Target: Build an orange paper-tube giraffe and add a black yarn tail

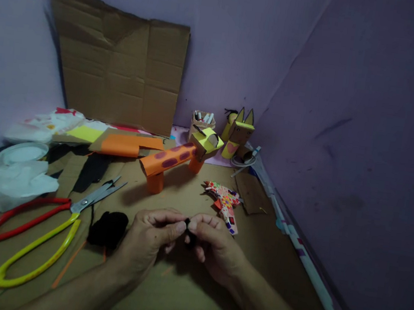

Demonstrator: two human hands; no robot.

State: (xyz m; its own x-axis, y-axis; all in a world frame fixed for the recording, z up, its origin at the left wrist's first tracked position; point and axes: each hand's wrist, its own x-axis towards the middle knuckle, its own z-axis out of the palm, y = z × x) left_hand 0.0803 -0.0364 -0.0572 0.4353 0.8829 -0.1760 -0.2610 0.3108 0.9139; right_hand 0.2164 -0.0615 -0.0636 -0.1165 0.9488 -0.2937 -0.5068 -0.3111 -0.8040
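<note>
My left hand (149, 241) and my right hand (214, 244) meet low in the middle, fingertips pinched together on a small black piece (188, 222). Both hover just above the brown cardboard floor (174, 297). A wad of black material (108, 229) lies left of my left hand. Beyond the hands stands an orange paper giraffe (176, 161) with purple spots and a yellow head. A patterned glue gun (226, 202) lies just past my right hand.
Large scissors (43, 228) with red and yellow handles lie at the left. White plastic bags (11, 179), coloured paper sheets (118, 141) and a cardboard sheet (120, 64) sit at the back left. A paper fox figure (237, 136) and a small cup (201, 121) stand by the wall.
</note>
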